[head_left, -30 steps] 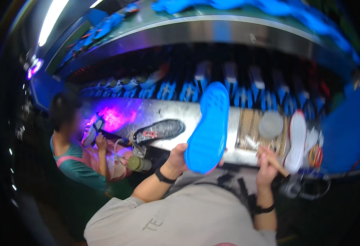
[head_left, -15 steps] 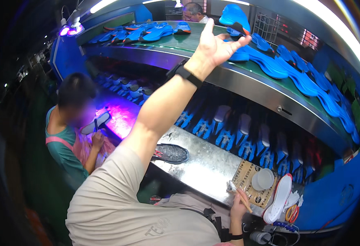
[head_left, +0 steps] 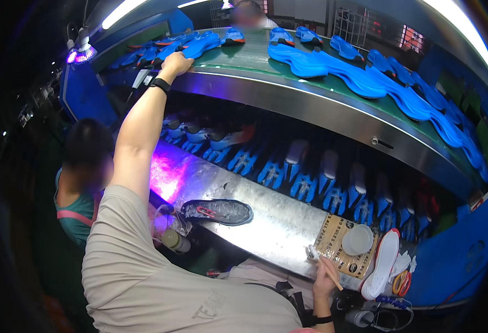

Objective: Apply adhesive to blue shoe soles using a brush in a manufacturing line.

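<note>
My left arm stretches far out to the upper conveyor. There my left hand [head_left: 176, 64] is closed at the edge of a blue shoe sole [head_left: 202, 45], its fingertips partly hidden. More blue shoes [head_left: 233, 37] with orange trim lie beside it on the green belt [head_left: 241, 58]. Low in the view, my right hand [head_left: 324, 277] grips a wooden-handled brush [head_left: 314, 253] with pale bristles, held over the metal bench edge. Close to it, a white tub [head_left: 358, 240] stands on a printed brown sheet [head_left: 333, 244]. A white shoe sole with a red rim [head_left: 381, 266] lies to its right.
A dark shoe sole [head_left: 217, 212] lies on the metal bench [head_left: 271, 238]. Orange-handled scissors [head_left: 404, 283] sit at the right end. Shoes on a lower rack [head_left: 271, 175] line the bench's far side. A person [head_left: 77, 188] sits close on my left; another is beyond the conveyor.
My left hand has swung left and down from a blue shoe above the belt to the sole at the belt's left part. My right hand stays with the brush.
</note>
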`<state>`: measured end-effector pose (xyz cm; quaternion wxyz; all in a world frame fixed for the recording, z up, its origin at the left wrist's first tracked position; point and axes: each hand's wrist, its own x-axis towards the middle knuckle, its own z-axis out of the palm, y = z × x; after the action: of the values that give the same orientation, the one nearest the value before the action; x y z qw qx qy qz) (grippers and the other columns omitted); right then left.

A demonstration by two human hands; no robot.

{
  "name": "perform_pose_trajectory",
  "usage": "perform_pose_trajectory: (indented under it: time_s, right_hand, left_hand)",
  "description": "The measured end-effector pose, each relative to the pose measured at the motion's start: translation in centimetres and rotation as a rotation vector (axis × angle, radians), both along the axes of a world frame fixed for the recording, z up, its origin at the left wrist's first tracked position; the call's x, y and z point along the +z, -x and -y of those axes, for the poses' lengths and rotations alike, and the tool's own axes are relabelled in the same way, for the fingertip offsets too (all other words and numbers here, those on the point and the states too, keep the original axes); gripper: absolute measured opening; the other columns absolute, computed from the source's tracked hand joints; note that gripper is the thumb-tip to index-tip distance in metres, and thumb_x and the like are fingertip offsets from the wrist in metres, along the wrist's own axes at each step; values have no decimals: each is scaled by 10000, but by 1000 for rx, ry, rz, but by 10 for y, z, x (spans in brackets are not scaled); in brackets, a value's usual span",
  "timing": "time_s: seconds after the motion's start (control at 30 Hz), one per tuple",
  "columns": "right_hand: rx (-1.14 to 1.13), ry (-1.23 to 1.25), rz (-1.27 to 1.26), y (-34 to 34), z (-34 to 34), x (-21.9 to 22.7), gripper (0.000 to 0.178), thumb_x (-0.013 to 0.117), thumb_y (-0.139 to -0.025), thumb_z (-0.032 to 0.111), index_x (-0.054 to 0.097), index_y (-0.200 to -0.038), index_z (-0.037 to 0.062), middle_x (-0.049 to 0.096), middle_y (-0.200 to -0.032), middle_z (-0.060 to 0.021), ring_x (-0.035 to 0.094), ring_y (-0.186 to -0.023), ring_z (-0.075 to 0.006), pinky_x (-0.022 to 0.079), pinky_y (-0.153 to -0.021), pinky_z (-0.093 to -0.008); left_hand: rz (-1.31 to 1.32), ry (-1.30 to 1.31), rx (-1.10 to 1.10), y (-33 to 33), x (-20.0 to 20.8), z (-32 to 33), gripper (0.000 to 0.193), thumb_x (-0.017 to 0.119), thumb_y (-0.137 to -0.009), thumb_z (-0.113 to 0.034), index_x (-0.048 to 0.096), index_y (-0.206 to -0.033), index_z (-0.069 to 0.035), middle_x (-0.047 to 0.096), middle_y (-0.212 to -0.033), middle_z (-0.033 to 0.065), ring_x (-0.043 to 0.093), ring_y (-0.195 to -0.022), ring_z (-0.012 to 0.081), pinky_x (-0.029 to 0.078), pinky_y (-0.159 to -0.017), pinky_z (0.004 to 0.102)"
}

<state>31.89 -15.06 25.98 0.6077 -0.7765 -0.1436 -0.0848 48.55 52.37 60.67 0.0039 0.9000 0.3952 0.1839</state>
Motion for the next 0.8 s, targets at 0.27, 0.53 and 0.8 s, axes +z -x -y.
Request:
perform_pose_trajectory:
  time_s: [0.27, 0.53, 0.8]
  right_hand:
    - [-9, -63, -173, 2, 2, -2, 240, 579, -907, 65, 687, -1086, -52, 698, -955, -144, 668, -834, -216, 528, -782, -330]
    - [-104, 26, 28, -30, 52, 66, 200, 611, -920, 58, 682, -1084, -32, 702, -1003, -112, 657, -909, -189, 511, -821, -304]
    - [-302, 229, -10, -86, 82, 103, 186, 654, -908, 165, 707, -930, -12, 638, -647, -51, 573, -576, -97, 441, -560, -272]
  left_hand:
    - [416, -177, -60, 39, -22, 13, 523, 608, -887, -531, 736, -946, -27, 720, -962, 217, 684, -974, 357, 510, -857, 430]
    - [1119, 621, -304, 64, -50, 23, 460, 769, -865, -265, 569, -1143, 41, 693, -947, 176, 715, -686, 214, 582, -575, 280]
    - [612, 532, -362, 41, -14, 10, 442, 696, -916, -401, 684, -1236, -96, 685, -1119, 158, 718, -806, 159, 555, -645, 236]
